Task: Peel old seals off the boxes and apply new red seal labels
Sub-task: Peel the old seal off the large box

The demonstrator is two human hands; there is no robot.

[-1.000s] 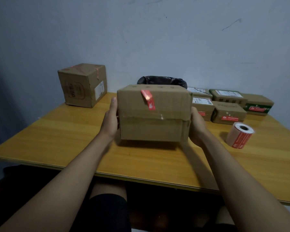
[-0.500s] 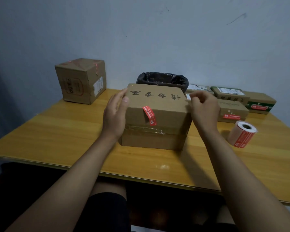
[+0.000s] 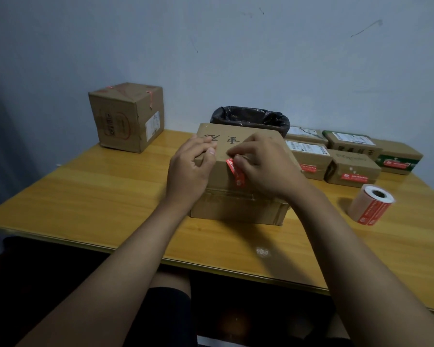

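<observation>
A brown cardboard box (image 3: 238, 204) with black characters on its lid stands in the middle of the wooden table (image 3: 105, 196). An old red seal (image 3: 236, 172) runs over its front top edge and down the front. My left hand (image 3: 191, 169) grips the box's top left edge, with the thumb on the lid. At the top edge, the fingertips of my right hand (image 3: 263, 164) pinch the upper end of the red seal. A roll of red seal labels (image 3: 371, 207) lies on its side to the right.
A larger cardboard box (image 3: 125, 116) with red seals stands at the back left. Behind the middle box is a bin lined with a black bag (image 3: 251, 117). Several small boxes (image 3: 348, 166), some with red seals, sit at the back right. The table's front edge runs near my knees.
The box was set down from between my palms onto the table. Both hands then moved from its sides onto its top front edge, and my right fingers took the red seal.
</observation>
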